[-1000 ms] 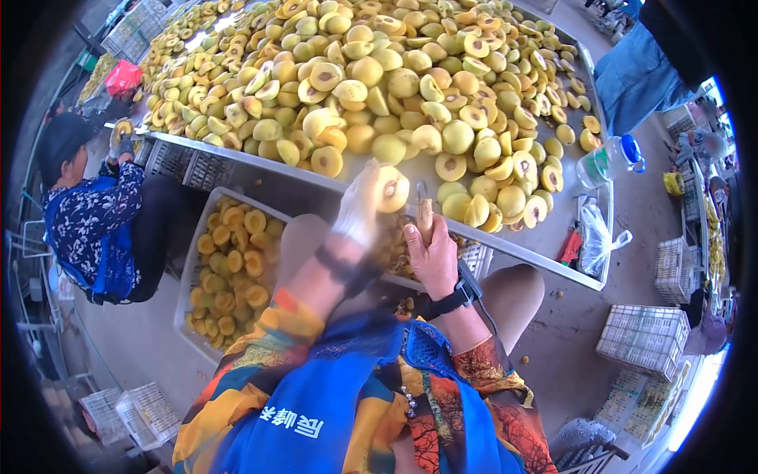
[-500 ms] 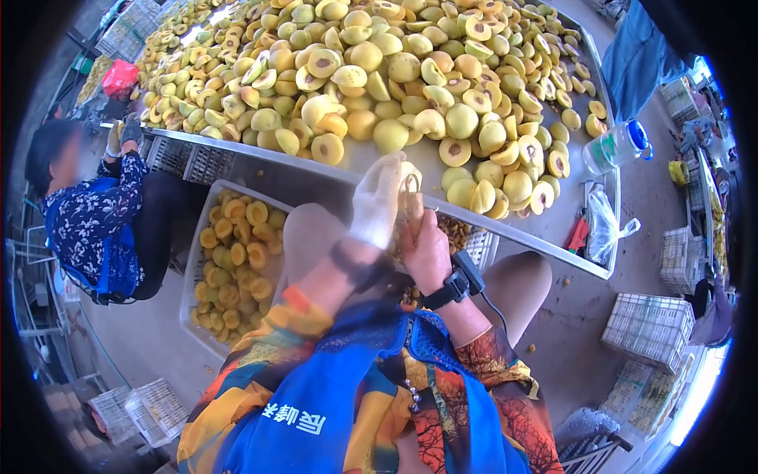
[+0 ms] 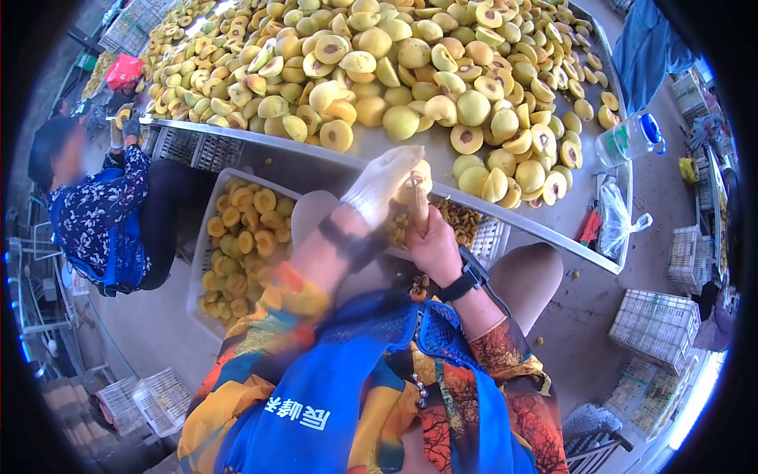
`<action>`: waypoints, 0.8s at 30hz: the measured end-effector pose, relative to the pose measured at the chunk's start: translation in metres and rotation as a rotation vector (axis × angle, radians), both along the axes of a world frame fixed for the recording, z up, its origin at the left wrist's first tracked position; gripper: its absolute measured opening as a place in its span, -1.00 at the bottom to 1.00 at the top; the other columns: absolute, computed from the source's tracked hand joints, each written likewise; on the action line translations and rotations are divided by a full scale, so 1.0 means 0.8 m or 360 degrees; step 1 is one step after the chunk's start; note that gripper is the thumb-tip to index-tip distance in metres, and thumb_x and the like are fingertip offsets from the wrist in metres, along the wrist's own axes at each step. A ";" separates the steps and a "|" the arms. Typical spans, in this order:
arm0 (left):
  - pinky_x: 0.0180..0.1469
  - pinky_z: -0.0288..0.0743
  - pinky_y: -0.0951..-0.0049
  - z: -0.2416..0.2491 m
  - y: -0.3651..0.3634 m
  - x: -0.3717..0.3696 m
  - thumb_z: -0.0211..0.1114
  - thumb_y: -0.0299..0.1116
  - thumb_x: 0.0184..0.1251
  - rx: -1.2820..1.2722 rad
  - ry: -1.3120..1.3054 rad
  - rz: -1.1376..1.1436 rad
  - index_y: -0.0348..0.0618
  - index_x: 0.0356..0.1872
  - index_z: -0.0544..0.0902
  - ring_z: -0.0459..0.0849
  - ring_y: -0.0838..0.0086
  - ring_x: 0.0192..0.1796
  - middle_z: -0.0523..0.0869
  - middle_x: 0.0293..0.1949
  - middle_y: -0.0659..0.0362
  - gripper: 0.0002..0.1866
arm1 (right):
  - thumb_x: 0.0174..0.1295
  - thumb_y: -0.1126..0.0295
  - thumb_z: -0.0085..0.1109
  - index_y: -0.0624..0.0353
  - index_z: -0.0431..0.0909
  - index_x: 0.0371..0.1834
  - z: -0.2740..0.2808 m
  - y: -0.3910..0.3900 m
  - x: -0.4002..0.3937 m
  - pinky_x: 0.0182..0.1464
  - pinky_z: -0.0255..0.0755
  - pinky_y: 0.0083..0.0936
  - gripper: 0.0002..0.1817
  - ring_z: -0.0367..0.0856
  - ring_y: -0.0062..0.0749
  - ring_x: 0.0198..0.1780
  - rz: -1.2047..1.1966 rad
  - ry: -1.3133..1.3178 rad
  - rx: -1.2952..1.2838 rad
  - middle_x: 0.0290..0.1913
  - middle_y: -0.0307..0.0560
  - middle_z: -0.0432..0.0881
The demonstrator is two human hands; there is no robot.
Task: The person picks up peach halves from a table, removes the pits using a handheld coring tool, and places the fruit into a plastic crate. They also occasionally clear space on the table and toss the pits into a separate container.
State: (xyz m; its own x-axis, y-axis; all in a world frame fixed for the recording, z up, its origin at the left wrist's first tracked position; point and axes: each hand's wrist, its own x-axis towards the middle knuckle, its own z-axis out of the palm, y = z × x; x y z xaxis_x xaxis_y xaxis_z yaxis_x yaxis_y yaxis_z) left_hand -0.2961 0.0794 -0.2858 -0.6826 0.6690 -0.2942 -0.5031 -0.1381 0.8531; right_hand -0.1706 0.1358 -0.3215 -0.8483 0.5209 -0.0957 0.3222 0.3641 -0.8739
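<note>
My left hand (image 3: pixel 385 183), in a white glove, is closed around a yellow peach half (image 3: pixel 421 170). In my bare right hand (image 3: pixel 434 251) is a pitting tool (image 3: pixel 419 209) with a wooden handle and a metal loop at its top. The loop lies against the cut face of the peach half, where the pit sits. Both hands are just off the front edge of a metal table (image 3: pixel 363 150), which carries a big heap of peach halves (image 3: pixel 395 75). Beneath my hands, a crate (image 3: pixel 491 243) holds small brown pieces that look like pits.
A pale crate of pitted peach halves (image 3: pixel 246 229) stands on the floor at left. Beyond it a co-worker (image 3: pixel 99 209) sits at the same table. A plastic bottle (image 3: pixel 628 142) and a clear bag (image 3: pixel 618 221) are at the table's right end. Stacked crates (image 3: pixel 655 328) stand at right.
The view has shifted slightly, so the table and crates sit a little further right. Both hands stay together at the peach half, with the tool's handle now more upright. A peach half now shows at the co-worker's hands.
</note>
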 end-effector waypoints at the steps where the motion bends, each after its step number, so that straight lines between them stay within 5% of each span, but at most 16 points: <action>1: -0.37 0.45 0.53 0.003 -0.001 0.006 0.25 -0.20 0.21 -0.0017 -0.0033 0.0059 -0.27 -0.20 0.55 0.55 0.56 -0.40 0.60 -0.42 0.20 -0.68 | 0.15 0.39 0.03 0.26 0.37 -0.14 -0.013 -0.001 0.001 -0.60 0.35 -0.52 -0.75 0.44 -0.55 -0.66 0.0003 -0.0004 -0.0182 -0.60 -0.11 0.48; 5: -0.42 0.45 0.53 0.006 -0.002 0.019 0.27 -0.17 0.18 -0.0185 -0.0203 0.0322 -0.27 -0.21 0.55 0.54 0.54 -0.45 0.59 -0.42 0.19 -0.65 | 0.18 0.38 0.00 0.23 0.37 -0.14 -0.044 -0.026 -0.002 -0.70 0.27 -0.63 -0.78 0.37 -0.63 -0.73 -0.0044 0.0106 -0.0394 -0.64 -0.21 0.41; 10: -0.56 0.34 0.65 -0.003 -0.004 0.013 0.27 -0.18 0.20 -0.0213 -0.0481 0.0324 -0.23 -0.26 0.56 0.46 0.63 -0.53 0.54 -0.48 0.26 -0.71 | 0.14 0.42 0.00 0.27 0.38 -0.15 -0.015 -0.032 0.003 -0.55 0.39 -0.50 -0.76 0.51 -0.43 -0.62 -0.0058 -0.0039 -0.0254 -0.57 -0.05 0.51; 13: -0.45 0.47 0.53 -0.015 0.003 0.017 0.29 -0.14 0.16 -0.0227 -0.0061 0.0473 -0.31 -0.31 0.58 0.54 0.53 -0.50 0.60 -0.46 0.18 -0.64 | 0.11 0.43 0.00 0.29 0.39 -0.15 -0.003 -0.026 0.004 -0.40 0.44 -0.42 -0.75 0.57 -0.30 -0.51 -0.0012 -0.0071 -0.0204 -0.51 0.05 0.55; 17: -0.48 0.42 0.58 0.001 -0.004 0.014 0.27 -0.15 0.17 -0.0315 -0.0126 0.0314 -0.29 -0.39 0.60 0.51 0.57 -0.54 0.58 -0.51 0.20 -0.67 | 0.09 0.42 0.00 0.30 0.39 -0.15 0.006 -0.022 0.006 -0.29 0.45 -0.38 -0.73 0.59 -0.21 -0.41 0.0052 -0.0125 -0.0248 -0.47 0.11 0.56; 20: -0.49 0.36 0.65 0.000 -0.008 0.006 0.26 -0.16 0.20 -0.0344 -0.0240 0.0159 -0.26 -0.38 0.60 0.49 0.64 -0.53 0.57 -0.53 0.23 -0.69 | 0.11 0.45 -0.02 0.27 0.38 -0.18 -0.005 -0.027 0.010 -0.46 0.43 -0.44 -0.78 0.56 -0.32 -0.55 0.0081 -0.0012 -0.0013 -0.52 0.03 0.54; 24: -0.54 0.38 0.60 -0.001 -0.007 0.017 0.27 -0.19 0.19 -0.0217 0.0029 0.0303 -0.28 -0.40 0.59 0.50 0.58 -0.57 0.59 -0.53 0.19 -0.70 | 0.12 0.51 -0.09 0.18 0.33 -0.25 -0.007 -0.020 0.008 -0.72 0.26 -0.59 -0.87 0.33 -0.57 -0.76 0.0160 -0.0104 -0.0695 -0.61 -0.17 0.40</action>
State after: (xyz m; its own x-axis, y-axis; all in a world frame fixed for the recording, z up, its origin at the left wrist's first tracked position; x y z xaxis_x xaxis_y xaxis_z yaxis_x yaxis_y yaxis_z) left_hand -0.2827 0.0741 -0.2867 -0.7987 0.4824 -0.3598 -0.4635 -0.1118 0.8790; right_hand -0.1641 0.1196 -0.3270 -0.8775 0.3349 -0.3432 0.3636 -0.0017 -0.9315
